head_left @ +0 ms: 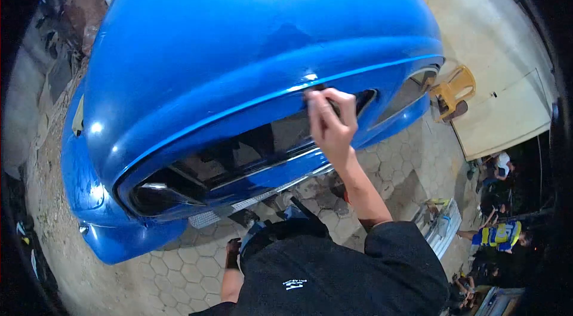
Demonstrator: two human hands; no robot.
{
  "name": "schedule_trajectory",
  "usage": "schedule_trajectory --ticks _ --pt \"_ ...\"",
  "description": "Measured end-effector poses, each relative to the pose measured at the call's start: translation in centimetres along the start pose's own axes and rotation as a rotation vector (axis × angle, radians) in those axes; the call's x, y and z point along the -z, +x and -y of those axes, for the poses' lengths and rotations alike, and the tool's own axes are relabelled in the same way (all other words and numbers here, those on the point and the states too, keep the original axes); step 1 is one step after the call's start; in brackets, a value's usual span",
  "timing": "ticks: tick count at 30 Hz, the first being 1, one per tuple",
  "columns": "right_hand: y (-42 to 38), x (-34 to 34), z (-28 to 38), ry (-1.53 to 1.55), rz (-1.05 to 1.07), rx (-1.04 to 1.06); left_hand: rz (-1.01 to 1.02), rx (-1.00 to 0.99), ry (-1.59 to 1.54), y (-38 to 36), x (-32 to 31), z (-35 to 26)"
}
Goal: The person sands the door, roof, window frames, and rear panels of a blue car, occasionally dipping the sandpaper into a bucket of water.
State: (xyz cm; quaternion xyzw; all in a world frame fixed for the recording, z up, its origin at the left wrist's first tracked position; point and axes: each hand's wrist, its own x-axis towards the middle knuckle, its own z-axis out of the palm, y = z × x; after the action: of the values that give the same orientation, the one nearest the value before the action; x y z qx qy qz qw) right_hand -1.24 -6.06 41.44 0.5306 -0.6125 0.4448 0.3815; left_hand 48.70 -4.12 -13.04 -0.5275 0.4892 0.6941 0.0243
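My right hand (335, 119) reaches up to the roof edge of a glossy blue car (256, 29). Its fingers are closed around a small dark item (315, 88), pressed against or very near the blue trim line above the side window (250, 149). What exactly this item is does not show. Low beside my body is my left hand (233, 249), dark and partly in shadow, so its fingers and anything in them cannot be made out.
A yellow plastic chair (455, 92) stands beyond the car's right end, by a pale wall (507, 35). Hexagonal pavers (185, 265) cover the ground. To the right are a clear-sided box (439, 223) and several people, one in a yellow and blue shirt (500, 235).
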Motion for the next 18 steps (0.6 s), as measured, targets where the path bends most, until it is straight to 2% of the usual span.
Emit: schedule_trajectory --ticks 1,4,6,7,9,11,14,16,17,18 --pt "0.2 0.2 0.5 0.016 0.054 0.04 -0.041 0.168 -0.052 0.1 0.1 0.0" --pt "0.3 1.2 -0.8 -0.047 0.076 0.023 -0.06 0.297 -0.145 0.7 0.4 -2.0" --pt "0.1 1.9 -2.4 -0.18 -0.039 -0.121 0.023 0.363 -0.131 2.4 1.4 -3.7" --pt "0.4 2.0 -1.9 -0.219 -0.043 -0.066 0.059 0.394 -0.142 3.4 1.5 -4.1" --pt "0.6 0.2 0.3 -0.172 -0.043 0.044 -0.044 0.254 0.156 5.9 0.2 -4.3" --pt "0.2 -2.7 4.1 -0.005 0.041 0.078 0.035 0.102 0.216 6.2 0.4 -4.8" --pt "2.0 -7.6 11.0 0.292 0.107 0.239 0.045 0.19 -0.179 9.2 0.6 -3.3" --pt "1.2 -10.8 15.3 0.423 0.199 0.253 -0.051 0.022 -0.125 6.9 0.4 -3.4" --pt "1.5 -11.4 16.8 0.409 0.253 0.326 -0.097 -0.063 -0.096 5.9 0.1 -3.3" --pt "1.9 -11.8 18.0 0.395 0.305 0.401 -0.059 0.055 -0.191 5.5 -0.1 -2.3"
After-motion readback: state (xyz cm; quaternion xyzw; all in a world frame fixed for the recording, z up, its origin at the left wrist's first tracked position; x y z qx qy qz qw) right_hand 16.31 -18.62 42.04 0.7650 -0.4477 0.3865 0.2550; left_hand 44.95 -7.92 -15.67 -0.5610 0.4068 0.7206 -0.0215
